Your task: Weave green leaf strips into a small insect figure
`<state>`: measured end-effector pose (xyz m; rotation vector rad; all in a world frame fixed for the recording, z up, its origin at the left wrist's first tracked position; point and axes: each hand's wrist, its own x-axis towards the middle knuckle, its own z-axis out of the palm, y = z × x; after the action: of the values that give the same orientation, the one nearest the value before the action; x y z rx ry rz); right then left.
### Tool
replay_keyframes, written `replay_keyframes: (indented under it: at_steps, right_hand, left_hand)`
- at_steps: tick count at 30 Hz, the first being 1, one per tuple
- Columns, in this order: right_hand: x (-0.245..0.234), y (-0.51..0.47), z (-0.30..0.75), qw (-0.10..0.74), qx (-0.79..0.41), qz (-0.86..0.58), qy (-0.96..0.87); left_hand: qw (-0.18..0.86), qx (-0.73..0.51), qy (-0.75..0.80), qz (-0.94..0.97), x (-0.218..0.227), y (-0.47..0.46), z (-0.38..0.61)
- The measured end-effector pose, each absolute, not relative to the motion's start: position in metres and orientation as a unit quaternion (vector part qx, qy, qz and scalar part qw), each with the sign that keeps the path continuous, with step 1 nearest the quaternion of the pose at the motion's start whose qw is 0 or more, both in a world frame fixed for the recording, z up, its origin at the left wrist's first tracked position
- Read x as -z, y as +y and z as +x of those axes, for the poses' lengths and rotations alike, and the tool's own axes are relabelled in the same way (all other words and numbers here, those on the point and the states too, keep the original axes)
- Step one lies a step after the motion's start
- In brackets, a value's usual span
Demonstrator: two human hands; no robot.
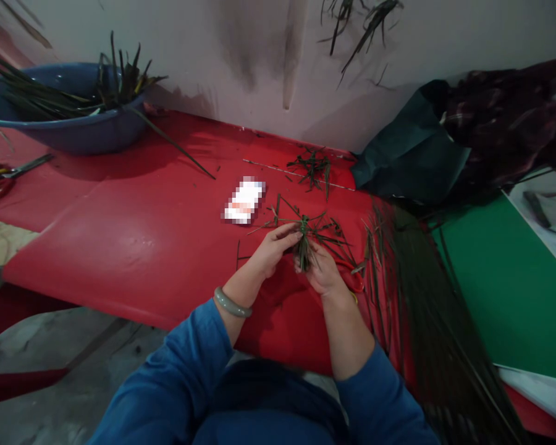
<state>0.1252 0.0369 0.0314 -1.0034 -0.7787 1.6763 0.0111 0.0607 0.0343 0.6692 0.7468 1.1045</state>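
Observation:
Between my hands is a small bundle of woven green leaf strips (303,247), with loose ends sticking out around it. My left hand (277,246) grips its upper left side with thumb and fingers; a grey-green bangle (232,303) circles that wrist. From the lower right, my right hand (322,267) is closed around the bundle's hanging ends. Cut leaf scraps (338,241) lie just behind and to the right of the hands. Red-handled scissors (358,281) lie beside my right hand, partly hidden by it.
A phone with a blurred screen (244,201) lies on the red tabletop (120,216). Far left stand a blue basin of leaves (88,133) and another pair of scissors (28,167). At right are long leaf strips (426,296), a green board (509,284) and a dark bag (412,142).

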Motion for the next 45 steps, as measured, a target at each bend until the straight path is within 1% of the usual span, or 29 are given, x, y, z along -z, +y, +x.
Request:
replay_keyframes:
  at_steps: [5,7,10,13,15,17,19,21,25,28,30,33,36,40,45]
  right_hand:
    - [-0.025,0.037,0.125,0.48,-0.671,-0.43,-0.366]
    - [-0.022,0.039,0.125,0.497,-0.628,-0.452,-0.394]
    - [-0.021,0.042,0.128,0.553,-0.528,-0.498,-0.41]
    - [-0.024,0.043,0.131,0.576,-0.459,-0.52,-0.432]
    - [-0.026,0.042,0.133,0.552,-0.429,-0.531,-0.48]
    - [-0.026,0.042,0.133,0.509,-0.397,-0.55,-0.53]
    - [-0.025,0.042,0.132,0.482,-0.371,-0.572,-0.55]
    - [-0.023,0.043,0.132,0.489,-0.356,-0.588,-0.537]
    - [-0.022,0.045,0.135,0.532,-0.334,-0.613,-0.48]
    - [-0.02,0.046,0.137,0.548,-0.321,-0.625,-0.454]
    - [-0.019,0.045,0.139,0.55,-0.319,-0.626,-0.452]
    - [-0.02,0.044,0.137,0.539,-0.312,-0.626,-0.469]
    - [-0.022,0.042,0.135,0.507,-0.308,-0.613,-0.522]
    - [-0.023,0.042,0.134,0.467,-0.291,-0.59,-0.591]
    - [-0.02,0.044,0.136,0.451,-0.274,-0.6,-0.601]
  left_hand:
    - [0.731,-0.509,0.33,0.314,-0.036,0.062,0.009]
    - [0.723,-0.524,0.339,0.297,-0.036,0.063,0.009]
    - [0.687,-0.558,0.369,0.283,-0.035,0.066,0.011]
    - [0.644,-0.562,0.406,0.323,-0.033,0.066,0.014]
    - [0.615,-0.553,0.433,0.358,-0.031,0.066,0.015]
    - [0.587,-0.548,0.455,0.385,-0.03,0.066,0.015]
    - [0.568,-0.548,0.464,0.403,-0.03,0.065,0.015]
    - [0.571,-0.543,0.453,0.417,-0.031,0.063,0.015]
    - [0.591,-0.559,0.396,0.426,-0.036,0.058,0.016]
    - [0.568,-0.599,0.384,0.414,-0.039,0.057,0.016]
    - [0.562,-0.602,0.392,0.409,-0.039,0.058,0.016]
    - [0.596,-0.561,0.406,0.406,-0.037,0.059,0.016]
    - [0.625,-0.508,0.401,0.436,-0.034,0.059,0.017]
    - [0.604,-0.48,0.407,0.489,-0.03,0.06,0.016]
    - [0.557,-0.466,0.435,0.532,-0.027,0.063,0.015]
